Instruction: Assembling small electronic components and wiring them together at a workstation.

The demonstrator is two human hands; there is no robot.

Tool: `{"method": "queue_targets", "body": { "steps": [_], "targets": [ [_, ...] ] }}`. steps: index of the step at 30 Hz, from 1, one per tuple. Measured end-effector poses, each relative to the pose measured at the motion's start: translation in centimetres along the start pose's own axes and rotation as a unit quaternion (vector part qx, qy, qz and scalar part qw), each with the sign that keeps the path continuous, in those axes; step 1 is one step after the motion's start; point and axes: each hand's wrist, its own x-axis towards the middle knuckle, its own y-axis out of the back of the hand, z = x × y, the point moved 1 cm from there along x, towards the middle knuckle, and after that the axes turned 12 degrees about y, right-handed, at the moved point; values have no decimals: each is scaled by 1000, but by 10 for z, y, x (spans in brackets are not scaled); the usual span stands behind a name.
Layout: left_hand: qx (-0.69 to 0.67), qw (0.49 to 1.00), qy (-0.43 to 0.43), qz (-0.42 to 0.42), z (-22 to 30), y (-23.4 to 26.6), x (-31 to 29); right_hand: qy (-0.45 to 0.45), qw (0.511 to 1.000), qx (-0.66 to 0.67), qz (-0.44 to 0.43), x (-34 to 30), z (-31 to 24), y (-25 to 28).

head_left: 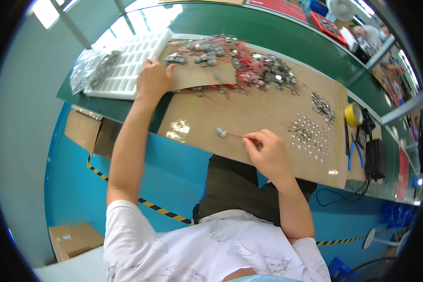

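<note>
My right hand [270, 152] is closed in a pinch on the red wire of a small silvery motor-like part [221, 132]. That part sticks out to the left of the fingertips, over the brown work mat [197, 115]. Farther left, my left hand [153, 80] rests at the right edge of a white compartment tray [127, 63]. Its thumb is spread away from the fingers, and the fingertips lie over the tray edge. A cardboard sheet [204, 75] lies right beside that hand, with several similar wired parts [207, 50] on its far side.
A heap of red-wired metal parts [263, 68] lies at the back. Small shiny pieces [312, 136] are spread out on the right, near yellow tape [353, 114], blue-handled pliers [356, 155] and a black box [375, 159]. Clear plastic wrapping [87, 70] covers the tray's left end.
</note>
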Motion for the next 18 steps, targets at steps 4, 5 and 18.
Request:
{"method": "queue_targets", "body": {
  "steps": [4, 5, 18],
  "targets": [
    [27, 999, -19, -39, -8, -15, 20, 15, 1000, -1, -3, -1, 4, -5],
    [24, 998, -30, -45, -7, -16, 19, 29, 1000, -1, 2, -2, 4, -6],
    [-108, 986, -115, 53, -34, -38, 20, 57, 997, 23, 41, -8, 9, -8]
  ]
}}
